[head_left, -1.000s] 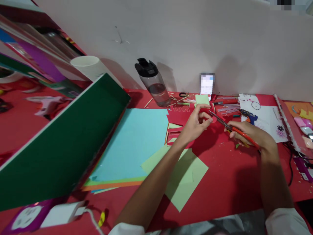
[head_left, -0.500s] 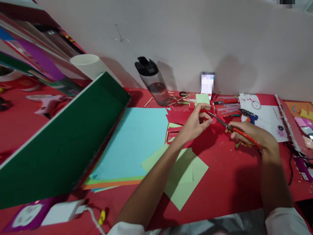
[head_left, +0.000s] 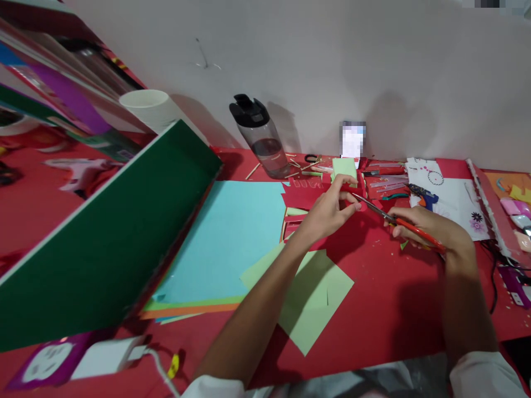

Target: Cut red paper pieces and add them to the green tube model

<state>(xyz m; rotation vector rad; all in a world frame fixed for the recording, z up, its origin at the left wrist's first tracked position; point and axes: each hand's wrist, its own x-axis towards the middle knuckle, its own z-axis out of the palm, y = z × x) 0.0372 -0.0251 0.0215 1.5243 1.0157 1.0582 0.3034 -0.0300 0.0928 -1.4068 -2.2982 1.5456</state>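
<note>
My right hand (head_left: pixel 431 226) is wrapped round the orange-red handles of a pair of scissors (head_left: pixel 375 208), whose blades point left. Between the thumb and fingers of my left hand (head_left: pixel 334 207) is a small piece of red paper (head_left: pixel 364 206), hard to tell from the red table behind it. The scissor tips reach this paper, close to my left fingertips. Below my left forearm lie light green paper sheets (head_left: pixel 307 331), overlapping one another. A jagged-edged red paper (head_left: pixel 298 196) lies just left of my left hand.
A dark green panel (head_left: pixel 112 237) slants up at the left beside stacked blue paper (head_left: pixel 236 232). A water bottle (head_left: pixel 265 143) and a lit phone (head_left: pixel 352 141) stand by the wall. A blue glue gun (head_left: pixel 425 196) lies near patterned white paper (head_left: pixel 452 204). A white charger (head_left: pixel 105 356) sits front left.
Both hands hold nearly the same places, with the scissors and the red paper still in them. The scissor blades look slightly closer together now.
</note>
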